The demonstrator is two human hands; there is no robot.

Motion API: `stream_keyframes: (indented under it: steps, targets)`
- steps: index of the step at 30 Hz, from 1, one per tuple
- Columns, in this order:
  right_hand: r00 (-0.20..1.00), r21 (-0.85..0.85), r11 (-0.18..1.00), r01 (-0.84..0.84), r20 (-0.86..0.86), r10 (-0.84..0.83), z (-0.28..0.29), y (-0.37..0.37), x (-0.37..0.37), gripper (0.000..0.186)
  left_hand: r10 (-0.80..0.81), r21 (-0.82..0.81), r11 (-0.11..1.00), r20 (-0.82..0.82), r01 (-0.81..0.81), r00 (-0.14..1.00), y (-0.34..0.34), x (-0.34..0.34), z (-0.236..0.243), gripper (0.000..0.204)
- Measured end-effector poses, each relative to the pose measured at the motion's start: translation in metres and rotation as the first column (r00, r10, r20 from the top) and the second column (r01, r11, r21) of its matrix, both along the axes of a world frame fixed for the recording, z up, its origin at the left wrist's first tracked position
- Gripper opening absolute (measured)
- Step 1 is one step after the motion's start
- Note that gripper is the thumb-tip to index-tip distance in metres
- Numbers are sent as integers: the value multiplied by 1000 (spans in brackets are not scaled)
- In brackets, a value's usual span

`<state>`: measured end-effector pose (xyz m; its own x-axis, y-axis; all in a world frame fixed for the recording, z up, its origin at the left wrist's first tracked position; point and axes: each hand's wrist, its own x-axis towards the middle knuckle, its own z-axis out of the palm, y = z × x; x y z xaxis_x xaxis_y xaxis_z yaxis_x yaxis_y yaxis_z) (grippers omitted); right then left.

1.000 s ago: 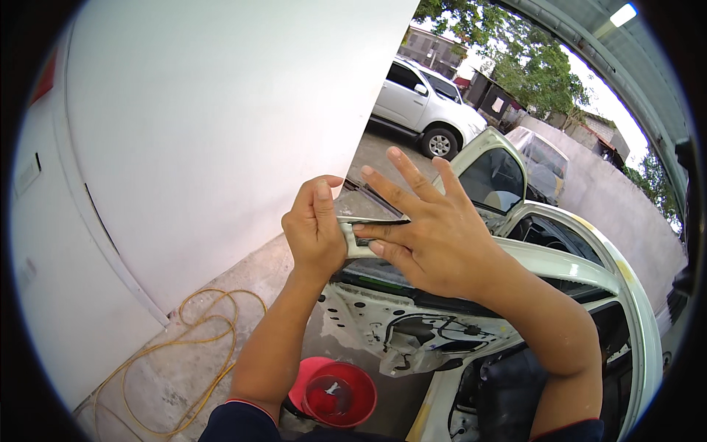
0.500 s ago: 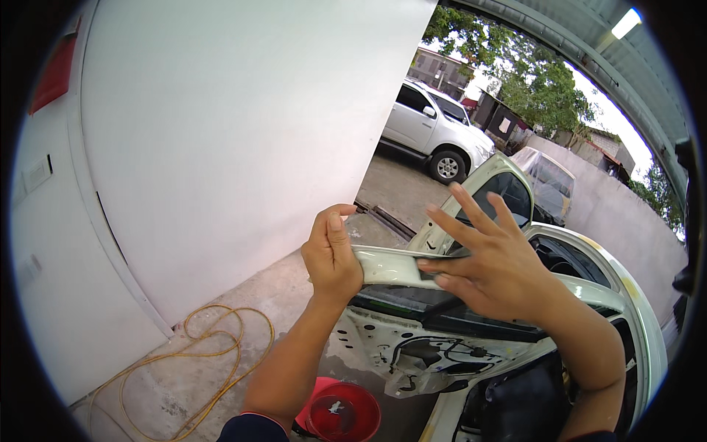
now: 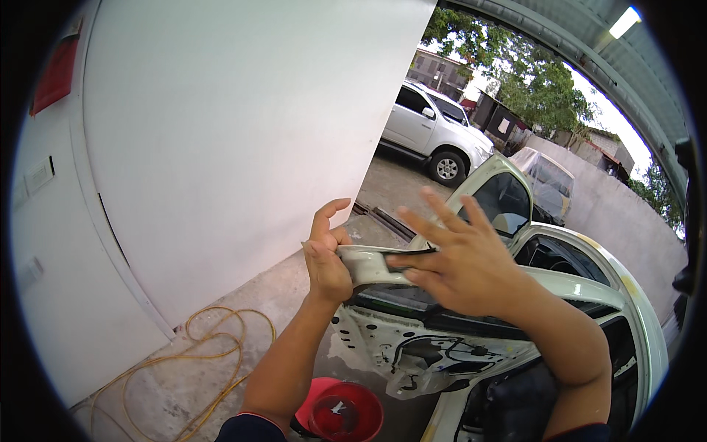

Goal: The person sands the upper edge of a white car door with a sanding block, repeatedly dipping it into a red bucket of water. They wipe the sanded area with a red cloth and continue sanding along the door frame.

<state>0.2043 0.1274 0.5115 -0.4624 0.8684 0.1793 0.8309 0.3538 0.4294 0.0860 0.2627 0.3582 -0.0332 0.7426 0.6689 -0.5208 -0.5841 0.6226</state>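
Observation:
A pale, cream-white car door (image 3: 368,269) stands ajar, its inner panel bare. At the left end of its upper window frame is my left hand (image 3: 329,269). The forefinger is lifted and bent, the thumb apart, and the other fingers curl against the frame, partly hidden. Over the same frame, my right hand (image 3: 471,269) spreads three fingers in the air. Its thumb and forefinger press a small dark sheet (image 3: 398,261), which looks like sandpaper, onto the frame; motion blurs it.
A red bucket (image 3: 353,412) stands on the concrete below the door, with a coiled yellow hose (image 3: 237,346) to its left. A white wall panel (image 3: 236,132) rises at left. The car body (image 3: 633,295) is on the right; a silver pickup (image 3: 434,129) is parked outside.
My right hand has slid left along the frame with the dark sheet. My left hand has shifted slightly left and loosened, its forefinger and thumb moving apart. The door edge has shifted slightly left.

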Motion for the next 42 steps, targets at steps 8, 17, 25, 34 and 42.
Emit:
stream_keyframes:
  steps: [8,17,25,34,42]
  targets:
    - [996,74,994,-79,43,76,-7,10,-9,31,-37,23,999,36,36,999,-5,0,-1,123]
    - [1000,-45,999,18,18,-17,-6,16,-13,30,-47,80,996,2,47,999,3,-4,-7,122]
    - [999,-65,997,29,42,-26,-12,27,-26,29,-79,39,996,50,77,996,0,-4,-3,126]
    - [991,136,990,-34,130,17,-5,12,-15,32,-32,14,999,62,31,998,4,0,-3,124]
    - [999,81,996,-35,39,32,-3,2,2,33,-9,-5,1000,90,9,996,1,4,0,122]
